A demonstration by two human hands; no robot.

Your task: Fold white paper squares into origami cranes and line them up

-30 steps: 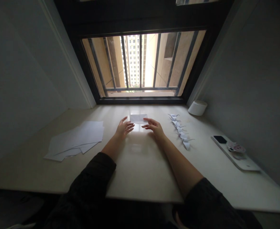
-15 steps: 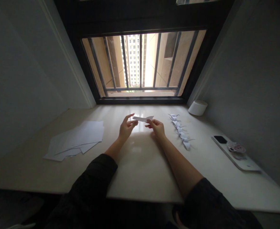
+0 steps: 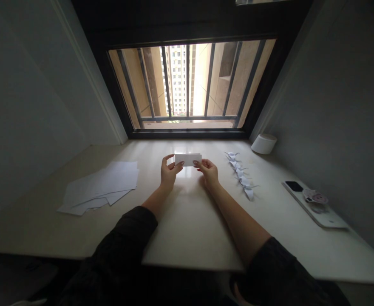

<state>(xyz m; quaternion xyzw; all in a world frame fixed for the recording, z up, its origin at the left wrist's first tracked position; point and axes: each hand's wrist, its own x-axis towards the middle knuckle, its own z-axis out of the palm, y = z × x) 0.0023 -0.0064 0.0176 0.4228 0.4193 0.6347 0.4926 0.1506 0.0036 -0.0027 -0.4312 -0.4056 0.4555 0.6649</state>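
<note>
Between my two hands, above the middle of the white sill, is a small folded sheet of white paper, its broad rectangular face turned toward me. My left hand pinches its left end, thumb on the near face. At the right end my right hand grips it the same way, its thumb also in front. The fingers behind the paper are partly hidden. To the right of my right hand, several folded paper cranes stand in a slanting row.
On the left lies a loose stack of white paper sheets. A phone with a round grip rests at the right, and a white cup-shaped object stands near the window corner. The sill ends at a front edge before me.
The paper has turned from a narrow, slanted strip to a flat rectangle facing me. My left hand has closed from a looser hold, and both thumbs now press on its front.
</note>
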